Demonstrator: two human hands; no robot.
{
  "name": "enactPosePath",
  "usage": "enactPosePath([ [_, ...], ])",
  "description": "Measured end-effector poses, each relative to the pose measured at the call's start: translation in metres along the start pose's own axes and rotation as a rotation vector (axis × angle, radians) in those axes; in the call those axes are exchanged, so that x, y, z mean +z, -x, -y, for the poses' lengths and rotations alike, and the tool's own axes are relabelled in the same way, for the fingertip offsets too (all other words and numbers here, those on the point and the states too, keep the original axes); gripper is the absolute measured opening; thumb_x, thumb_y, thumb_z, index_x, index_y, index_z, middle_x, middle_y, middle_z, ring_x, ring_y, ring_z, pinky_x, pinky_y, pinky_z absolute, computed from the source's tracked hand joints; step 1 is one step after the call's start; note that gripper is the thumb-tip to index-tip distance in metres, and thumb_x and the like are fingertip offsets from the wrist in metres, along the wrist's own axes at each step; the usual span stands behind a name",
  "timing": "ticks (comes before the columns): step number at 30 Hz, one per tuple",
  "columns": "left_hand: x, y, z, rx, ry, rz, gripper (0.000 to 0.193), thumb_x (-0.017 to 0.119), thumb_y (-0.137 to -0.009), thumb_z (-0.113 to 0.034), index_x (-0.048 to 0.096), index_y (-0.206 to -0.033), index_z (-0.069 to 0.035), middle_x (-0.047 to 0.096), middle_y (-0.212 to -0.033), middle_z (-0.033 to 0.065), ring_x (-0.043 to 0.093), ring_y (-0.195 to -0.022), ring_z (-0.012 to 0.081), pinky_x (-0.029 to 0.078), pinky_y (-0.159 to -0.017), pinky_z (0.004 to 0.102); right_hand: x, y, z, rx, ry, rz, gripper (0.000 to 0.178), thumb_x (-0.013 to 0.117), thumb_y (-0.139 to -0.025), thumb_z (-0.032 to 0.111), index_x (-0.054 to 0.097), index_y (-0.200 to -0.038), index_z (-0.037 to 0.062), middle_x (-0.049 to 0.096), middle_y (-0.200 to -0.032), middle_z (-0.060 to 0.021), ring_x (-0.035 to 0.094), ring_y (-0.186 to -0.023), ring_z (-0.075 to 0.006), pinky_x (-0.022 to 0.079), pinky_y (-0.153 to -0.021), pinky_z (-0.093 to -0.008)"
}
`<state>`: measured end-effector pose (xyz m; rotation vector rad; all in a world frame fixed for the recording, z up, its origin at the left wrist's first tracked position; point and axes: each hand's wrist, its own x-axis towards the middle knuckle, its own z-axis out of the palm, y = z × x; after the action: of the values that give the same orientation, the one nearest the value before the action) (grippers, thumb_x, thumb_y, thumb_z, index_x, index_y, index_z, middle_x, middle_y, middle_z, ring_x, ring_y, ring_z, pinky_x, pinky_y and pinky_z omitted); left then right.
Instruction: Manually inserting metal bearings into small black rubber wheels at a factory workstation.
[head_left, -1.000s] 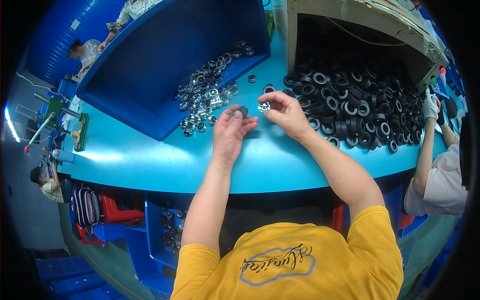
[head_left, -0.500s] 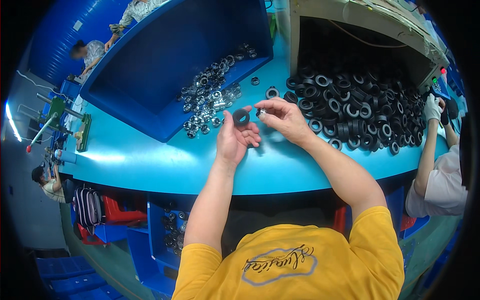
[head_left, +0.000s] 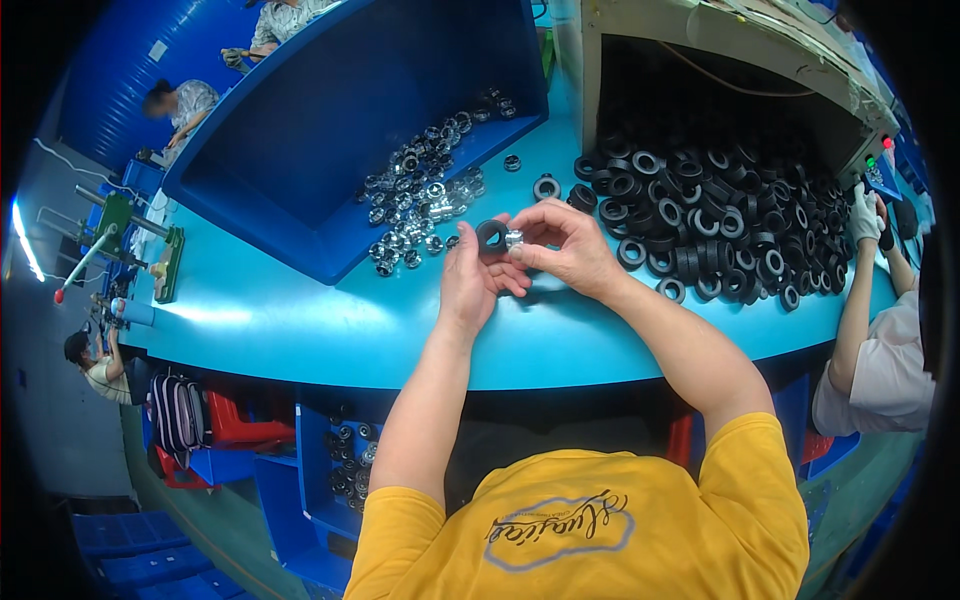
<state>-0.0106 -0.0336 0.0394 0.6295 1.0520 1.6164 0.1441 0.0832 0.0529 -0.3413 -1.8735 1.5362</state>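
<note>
Over the turquoise table, my left hand (head_left: 470, 280) holds a black ring (head_left: 491, 237), like a small rubber tyre, between thumb and fingers. My right hand (head_left: 568, 248) pinches a shiny metal hub (head_left: 514, 240) right beside the ring's side; whether the two touch I cannot tell. Ahead and to the left, a pile of shiny metal hubs (head_left: 420, 195) spills from a blue bin (head_left: 330, 255) lying on its side. To the right of my hands, many black rings (head_left: 700, 220) lie heaped before a box-like machine opening.
The pale machine housing (head_left: 590, 90) stands at the far right. A co-worker's gloved hand (head_left: 866, 215) is at the right edge. A green hand press (head_left: 172, 265) stands at the table's left end. Below the table, a blue crate (head_left: 312, 470) holds finished-looking wheels (head_left: 350, 460).
My right hand has brought the metal hub left, up against or close to the ring's side. My left hand has turned the ring slightly and shifted a little right.
</note>
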Motion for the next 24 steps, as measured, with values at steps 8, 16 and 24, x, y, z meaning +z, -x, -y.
enactPosePath([
  [8,0.006,0.001,0.001,0.01,-0.122,-0.006,0.079,0.031,-0.111,-0.065,0.056,-0.135,0.007,0.072,-0.091,0.0161,0.072,-0.068,0.0229,0.061,-0.057,0.0317,0.003,0.001,0.007,-0.077,0.13,-0.051,0.03,0.084,-0.084,0.008,0.079,-0.113,0.006,0.069,-0.108,-0.0066,0.075,-0.089,-0.0149,0.062,-0.082,-0.0281],
  [16,0.013,0.004,0.007,0.063,-0.27,-0.03,0.076,0.036,-0.11,-0.065,0.061,-0.123,0.006,0.072,-0.091,0.0144,0.072,-0.069,0.021,0.061,-0.059,0.0313,0.004,0.003,0.006,-0.137,0.271,-0.086,0.028,0.085,-0.084,0.002,0.079,-0.111,0.0064,0.068,-0.104,-0.0059,0.071,-0.088,-0.0142,0.062,-0.078,-0.0272],
  [24,0.021,0.003,0.009,0.108,-0.272,0.015,0.051,0.059,-0.11,-0.041,0.058,-0.139,0.001,0.072,-0.097,0.0107,0.07,-0.068,0.0162,0.059,-0.058,0.0278,0.0,0.006,0.005,-0.241,0.38,-0.149,0.025,0.084,-0.08,0.007,0.08,-0.105,0.0074,0.066,-0.095,-0.009,0.071,-0.078,-0.0204,0.059,-0.069,-0.0321],
])
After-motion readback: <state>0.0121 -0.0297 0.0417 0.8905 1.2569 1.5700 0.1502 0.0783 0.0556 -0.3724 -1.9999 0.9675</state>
